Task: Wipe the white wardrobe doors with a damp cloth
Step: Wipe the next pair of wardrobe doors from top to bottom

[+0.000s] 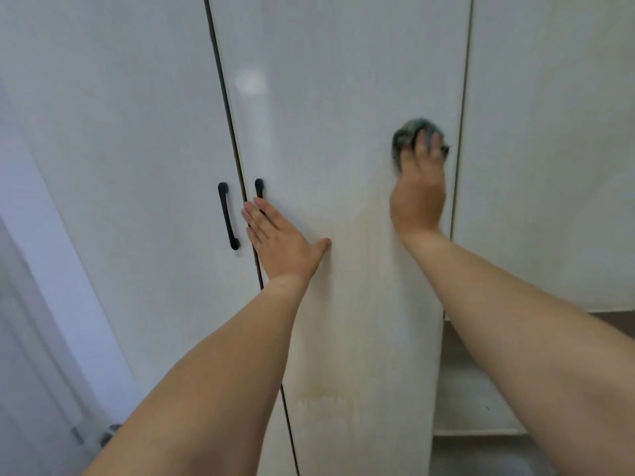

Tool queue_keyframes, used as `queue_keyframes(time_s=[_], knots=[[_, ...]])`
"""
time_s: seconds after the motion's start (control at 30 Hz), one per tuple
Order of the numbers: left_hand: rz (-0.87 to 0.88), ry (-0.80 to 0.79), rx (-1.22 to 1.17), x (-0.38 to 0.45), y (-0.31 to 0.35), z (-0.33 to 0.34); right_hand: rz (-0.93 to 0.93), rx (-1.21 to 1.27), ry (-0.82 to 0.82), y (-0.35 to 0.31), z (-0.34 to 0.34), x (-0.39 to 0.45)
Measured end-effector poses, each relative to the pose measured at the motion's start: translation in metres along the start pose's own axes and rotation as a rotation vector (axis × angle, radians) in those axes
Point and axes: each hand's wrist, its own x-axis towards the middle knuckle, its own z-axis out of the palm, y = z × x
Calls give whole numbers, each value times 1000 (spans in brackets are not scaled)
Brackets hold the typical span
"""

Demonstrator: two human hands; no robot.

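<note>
1. 3 glossy white wardrobe doors fill the view; the middle door (343, 97) carries a yellowish stain low on its panel.
2. 2 black handles (227, 216) flank the dark seam between the left door (120, 132) and the middle one.
3. The left hand (279, 240) lies flat, fingers straight, on the middle door beside that seam.
4. The right hand (417, 197), blurred, presses a dark greenish cloth (407, 134) against the middle door near its right edge, fingers spread over it.
5. Grey floor (481, 455) shows at lower right.

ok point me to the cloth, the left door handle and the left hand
cloth (405, 134): head view, dark bunched part above the fingers.
left door handle (227, 216): head view, middle of the black bar.
left hand (281, 242): head view, back of the flat hand.
</note>
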Motion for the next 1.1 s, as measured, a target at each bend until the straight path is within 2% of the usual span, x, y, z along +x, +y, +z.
queue_keyframes(time_s=[0.03,0.1,0.13,0.17,0.2,0.33,0.37,0.4,0.5,0.53,0.57,0.67,0.7,0.77,0.87,0.97,1.03,1.1], knots=[[-8,1,0,0,0,-1,-124,17,-49,-9,3,-22],[-13,4,-3,0,1,-1,-543,19,-210,-4,1,-63],[-14,3,-7,0,1,0,-676,14,-264,7,-5,-67],[-16,4,-8,-1,2,0,-721,-1,-252,22,-9,-60],[-18,7,-5,-1,2,1,-683,-23,-213,34,-11,-48],[-26,-1,-7,-1,2,-1,-49,-9,-104,47,-18,-13],[-28,-5,-8,-1,3,-2,-4,6,-94,37,-15,-21],[-30,-8,-8,-1,3,-3,-39,13,-104,27,-11,-34],[-34,-27,4,-2,4,-5,-460,-7,-270,29,-12,-72],[-34,-35,8,-3,5,-6,-537,-20,-269,41,-15,-67],[-32,-40,12,-3,5,-7,-503,-27,-252,53,-17,-57],[-11,-72,26,-3,3,-9,-22,-12,-202,65,-27,-39],[-1,-83,33,-2,2,-9,55,-1,-185,59,-25,-47],[23,-100,33,-2,-2,-12,-18,28,-180,37,-17,-81],[93,-127,40,-2,-15,-18,-375,71,-295,2,-8,-134],[201,-122,87,-2,-34,-29,-614,138,-377,-25,2,-117],[272,-31,168,2,-50,-35,-625,130,-353,-49,10,-77],[303,62,249,5,-67,-39,-495,142,-328,-74,17,-46]])
